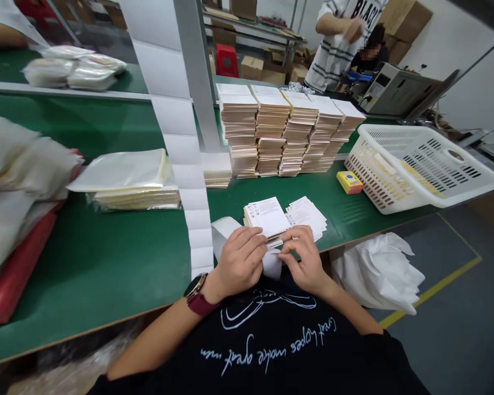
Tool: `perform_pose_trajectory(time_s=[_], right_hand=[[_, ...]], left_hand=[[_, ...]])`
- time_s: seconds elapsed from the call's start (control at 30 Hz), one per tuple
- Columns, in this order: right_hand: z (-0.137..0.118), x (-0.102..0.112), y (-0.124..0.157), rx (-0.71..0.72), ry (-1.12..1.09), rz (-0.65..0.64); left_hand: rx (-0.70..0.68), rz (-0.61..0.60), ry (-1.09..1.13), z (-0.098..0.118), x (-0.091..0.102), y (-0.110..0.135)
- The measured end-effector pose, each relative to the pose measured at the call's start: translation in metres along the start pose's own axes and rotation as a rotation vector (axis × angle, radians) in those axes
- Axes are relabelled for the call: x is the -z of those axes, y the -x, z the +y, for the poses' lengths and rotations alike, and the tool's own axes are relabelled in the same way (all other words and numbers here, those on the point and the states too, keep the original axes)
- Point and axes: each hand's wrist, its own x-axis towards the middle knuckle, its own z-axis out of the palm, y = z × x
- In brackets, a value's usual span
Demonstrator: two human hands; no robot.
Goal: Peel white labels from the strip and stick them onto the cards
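Note:
A long white paper strip (175,118), creased at even intervals, hangs down to the bench. Its lower part runs behind my left hand (241,257), and a short curled end shows between my hands. My left hand is closed on this strip, its fingertips beside the near edge of a stack of printed white cards (267,215). With thumb and index finger together, my right hand (303,258) pinches the strip's end near the same stack. A second, fanned pile of printed cards (307,216) lies just beyond my right hand.
Tall stacks of cards (271,129) stand behind. A white plastic basket (395,175) and a small yellow box (349,182) are at right. Clear plastic sleeves (125,175) and a red bag (20,263) lie left. A metal post (201,71) rises mid-bench. A person (333,44) stands opposite.

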Motion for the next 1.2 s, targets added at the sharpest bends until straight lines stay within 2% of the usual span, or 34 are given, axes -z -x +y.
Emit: perform_pose_trajectory(time_s=[0.07, 0.13, 0.2, 0.27, 0.33, 0.4, 0.47, 0.53, 0.73, 1.03, 1.13, 1.2], right_hand=[[-0.003, 0.008, -0.001, 0.125, 0.074, 0.056], [-0.002, 0.017, -0.005, 0.120, -0.044, 0.107], [0.006, 0.024, -0.015, -0.032, -0.249, 0.185], [0.020, 0.026, -0.029, -0.248, -0.394, 0.238], [0.035, 0.022, -0.044, -0.439, -0.434, 0.194], [0.048, 0.016, -0.057, -0.588, -0.459, 0.081], [0.056, 0.008, -0.067, -0.680, -0.483, -0.025], [0.058, 0.002, -0.074, -0.722, -0.503, -0.068], [0.059, -0.005, -0.079, -0.743, -0.466, -0.089], [0.058, -0.006, -0.076, -0.631, -0.306, -0.140], [0.051, -0.007, -0.077, -0.570, -0.174, -0.157], [0.046, -0.006, -0.077, -0.501, -0.007, -0.181]], left_hand=[[0.012, -0.012, 0.040, -0.002, -0.001, 0.000], [0.003, -0.010, 0.064, -0.004, -0.001, 0.002], [-0.017, -0.005, 0.055, -0.005, -0.002, 0.004], [-0.032, -0.025, 0.032, -0.005, -0.004, 0.006], [-0.038, -0.065, 0.013, -0.005, -0.006, 0.009], [-0.042, -0.089, -0.001, -0.005, -0.009, 0.011], [-0.042, -0.088, -0.013, -0.004, -0.010, 0.013], [-0.033, -0.082, -0.021, -0.004, -0.011, 0.014], [-0.011, -0.119, 0.016, -0.003, -0.010, 0.012], [-0.001, -0.135, 0.010, -0.003, -0.009, 0.009], [-0.001, -0.134, 0.017, -0.003, -0.010, 0.009], [0.001, -0.134, 0.015, -0.003, -0.011, 0.010]])
